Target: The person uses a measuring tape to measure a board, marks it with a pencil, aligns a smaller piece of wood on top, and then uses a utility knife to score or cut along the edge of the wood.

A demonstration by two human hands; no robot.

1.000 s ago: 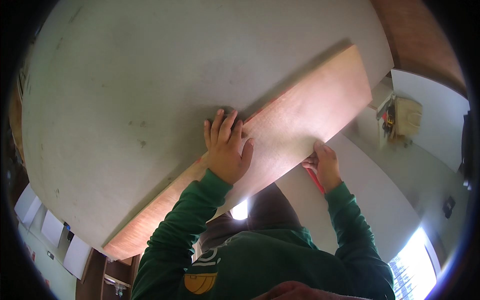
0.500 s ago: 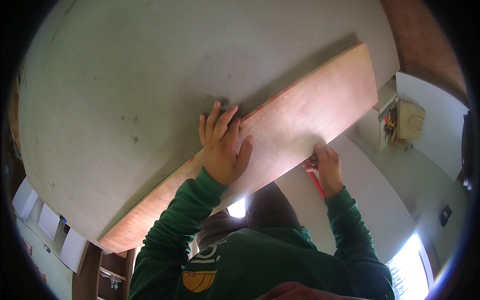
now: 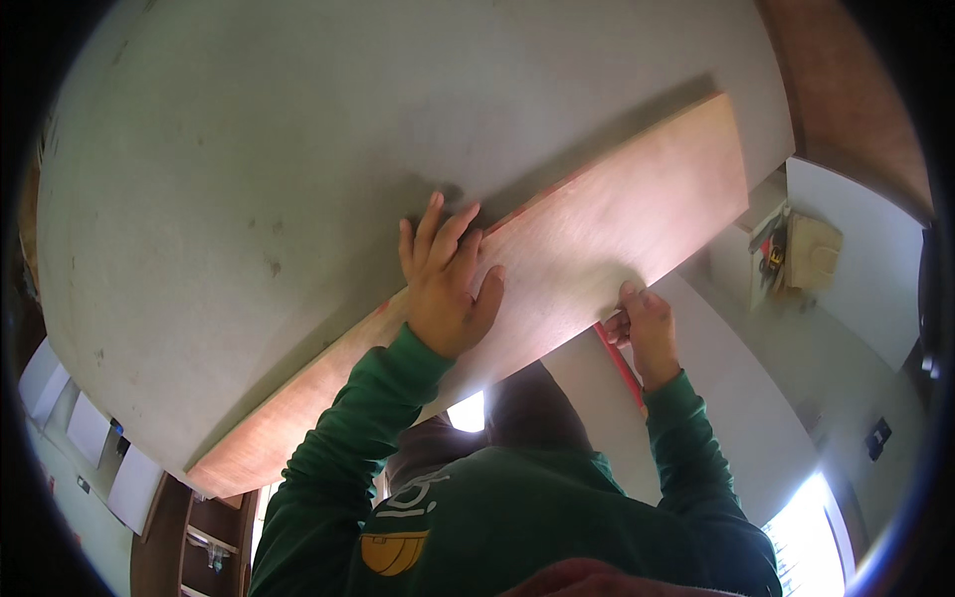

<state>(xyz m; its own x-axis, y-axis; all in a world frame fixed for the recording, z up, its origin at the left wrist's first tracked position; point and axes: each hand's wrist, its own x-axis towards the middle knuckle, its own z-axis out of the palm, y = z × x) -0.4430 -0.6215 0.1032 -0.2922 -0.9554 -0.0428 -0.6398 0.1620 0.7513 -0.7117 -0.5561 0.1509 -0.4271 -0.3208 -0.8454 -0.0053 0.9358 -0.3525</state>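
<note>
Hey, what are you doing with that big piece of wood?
A person in a green sweatshirt has a long wooden board lying slanted on a wide grey surface. The left hand is spread over the board's far edge. The right hand is at its near edge, beside a red strip; I can't tell whether it's gripped.

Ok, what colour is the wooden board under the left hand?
Light pinkish brown; the wooden board shows best in the head view.
</note>
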